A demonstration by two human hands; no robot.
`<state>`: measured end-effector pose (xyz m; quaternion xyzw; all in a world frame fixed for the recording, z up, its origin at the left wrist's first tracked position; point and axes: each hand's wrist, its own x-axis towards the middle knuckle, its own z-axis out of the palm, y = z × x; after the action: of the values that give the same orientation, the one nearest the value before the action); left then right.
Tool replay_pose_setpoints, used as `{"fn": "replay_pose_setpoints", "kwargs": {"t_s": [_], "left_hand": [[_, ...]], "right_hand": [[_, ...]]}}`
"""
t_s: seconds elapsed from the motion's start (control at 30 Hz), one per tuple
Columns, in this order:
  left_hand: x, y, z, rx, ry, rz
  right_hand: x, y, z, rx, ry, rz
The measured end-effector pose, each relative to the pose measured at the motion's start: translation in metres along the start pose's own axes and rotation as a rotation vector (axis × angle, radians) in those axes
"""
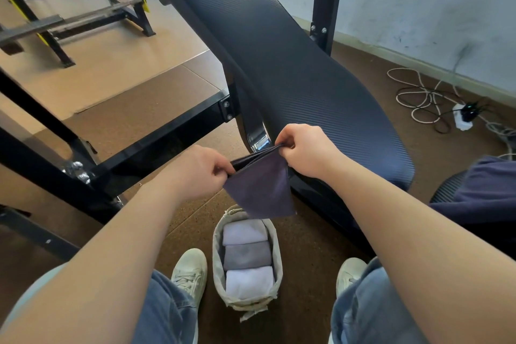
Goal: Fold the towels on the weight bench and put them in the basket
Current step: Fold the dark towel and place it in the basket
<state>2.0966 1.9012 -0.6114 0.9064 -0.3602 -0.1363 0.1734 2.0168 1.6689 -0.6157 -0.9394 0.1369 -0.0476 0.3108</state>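
Purple layered towel point(262, 190) above soft fabric basket point(217, 255)

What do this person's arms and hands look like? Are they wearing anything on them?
Both forearms are bare; no sleeves reach them. The left hand and right hand wear no gloves, watch or visible rings. Below: blue jeans and pale sneakers.

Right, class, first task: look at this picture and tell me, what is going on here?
A person at a weight bench holds a folded dark purple towel in the air. The left-hand grip and right-hand grip each pinch an upper corner. It hangs above a fabric basket on the floor between their shoes, which already holds three folded towels: white, grey, white.
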Motion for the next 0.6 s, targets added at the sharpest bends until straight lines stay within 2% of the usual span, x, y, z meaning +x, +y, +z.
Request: {"fn": "replay_pose_setpoints", "kwargs": {"t_s": [0.1,0.33,0.6], "left_hand": [[-0.002,0.006,0.001,0.051,-0.033,0.019],[0.004,-0.008,0.006,-0.087,0.211,0.137],[0.004,-0.011,0.006,-0.286,0.262,-0.005]], "right_hand": [[0.001,0.004,-0.001,-0.022,0.015,0.009],[0.002,0.013,-0.008,-0.069,-0.015,0.042],[0.002,0.016,-0.011,-0.064,-0.050,0.100]]}}
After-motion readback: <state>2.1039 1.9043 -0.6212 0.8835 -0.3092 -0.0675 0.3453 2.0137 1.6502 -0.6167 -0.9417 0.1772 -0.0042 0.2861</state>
